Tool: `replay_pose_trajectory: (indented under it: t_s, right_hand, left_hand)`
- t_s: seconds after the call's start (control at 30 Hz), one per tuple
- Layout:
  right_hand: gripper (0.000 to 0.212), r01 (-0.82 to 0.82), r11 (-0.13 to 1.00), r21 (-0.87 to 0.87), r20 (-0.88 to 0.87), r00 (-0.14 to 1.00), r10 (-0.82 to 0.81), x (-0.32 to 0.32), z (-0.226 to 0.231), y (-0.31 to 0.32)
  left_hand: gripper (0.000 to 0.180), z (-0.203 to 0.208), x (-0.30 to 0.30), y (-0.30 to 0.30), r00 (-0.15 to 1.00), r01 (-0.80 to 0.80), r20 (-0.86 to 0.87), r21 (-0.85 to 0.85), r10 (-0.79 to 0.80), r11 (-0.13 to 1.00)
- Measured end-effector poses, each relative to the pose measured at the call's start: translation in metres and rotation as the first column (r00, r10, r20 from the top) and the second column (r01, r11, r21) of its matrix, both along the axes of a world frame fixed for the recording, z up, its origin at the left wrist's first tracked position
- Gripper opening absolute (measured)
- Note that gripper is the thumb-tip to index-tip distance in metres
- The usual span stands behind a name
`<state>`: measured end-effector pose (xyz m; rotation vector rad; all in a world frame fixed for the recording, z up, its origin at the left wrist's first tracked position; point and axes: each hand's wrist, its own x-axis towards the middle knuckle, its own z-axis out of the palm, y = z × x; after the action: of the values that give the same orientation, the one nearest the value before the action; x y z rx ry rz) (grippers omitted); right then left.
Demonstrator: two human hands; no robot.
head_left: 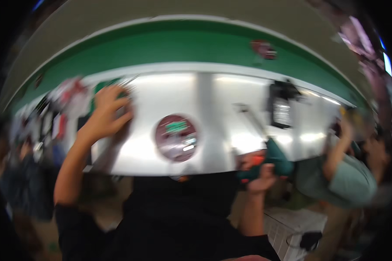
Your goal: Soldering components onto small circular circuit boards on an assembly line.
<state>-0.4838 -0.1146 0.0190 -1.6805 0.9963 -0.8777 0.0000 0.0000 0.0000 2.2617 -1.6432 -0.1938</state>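
Note:
My left hand (111,112) is over the left part of the metal worktop, its thumb and fingers curved apart, with nothing visible between them. Its fingertips are beside a green container (101,93) with thin pieces sticking out at its edge; motion blur hides whether they touch. My right hand (262,179) is closed around a dark green and red power screwdriver (278,160) at the worktop's front edge. The tool's long thin shaft (253,119) points away from me, up and left. Between my hands lies a round dark-red piece (161,138) with a green part and shiny pieces on it.
A black holder (275,93) with a clear packet stands at the back right. Blurred bags and parts (67,98) crowd the far left. Another person's arm (339,148) reaches in at right. A green strip (170,43) with a second dark-red piece (263,48) runs behind.

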Motion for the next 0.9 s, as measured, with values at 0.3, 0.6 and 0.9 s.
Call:
replay_pose_trajectory:
  t_s: [0.3,0.6,0.9]
  right_hand:
    - [0.058,0.017,0.999,0.038,0.513,0.858,-0.034,0.083,0.022,-0.040]
    - [0.055,0.030,0.997,0.074,0.525,0.849,-0.064,0.099,0.019,-0.049]
    - [0.062,0.049,0.998,-0.036,0.445,0.895,-0.028,0.093,0.021,-0.048]
  left_hand:
    - [0.016,0.102,0.007,-0.039,0.965,0.252,0.085,-0.039,-0.248,0.967]
    - [0.007,0.117,-0.043,-0.040,0.886,0.226,-0.334,-0.294,-0.321,0.929]
    - [0.041,0.103,-0.071,-0.092,0.820,0.109,-0.469,-0.435,-0.328,0.894]
